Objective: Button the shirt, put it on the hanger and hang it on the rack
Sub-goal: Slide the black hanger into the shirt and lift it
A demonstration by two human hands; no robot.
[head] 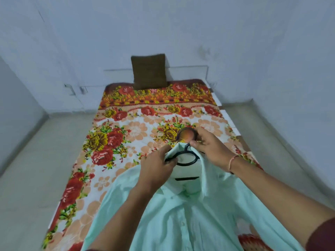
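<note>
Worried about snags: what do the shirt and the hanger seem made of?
Shirt: thin woven cloth, probably cotton or a blend, matte mint green, draping in soft folds. Hanger: black, slim, smoothly curved, slightly glossy, so plastic or coated wire; which one is unclear.

Open bedspread (116, 127) left of shirt (181, 223); pillow (149, 71) — far end

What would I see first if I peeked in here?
The bedsheet with big red and yellow flowers fills the middle. On its near end lies a mint-green shirt; the left hand grips its collar and the right hand pinches the hook of a black hanger. A brown cushion stands at the far end.
</note>
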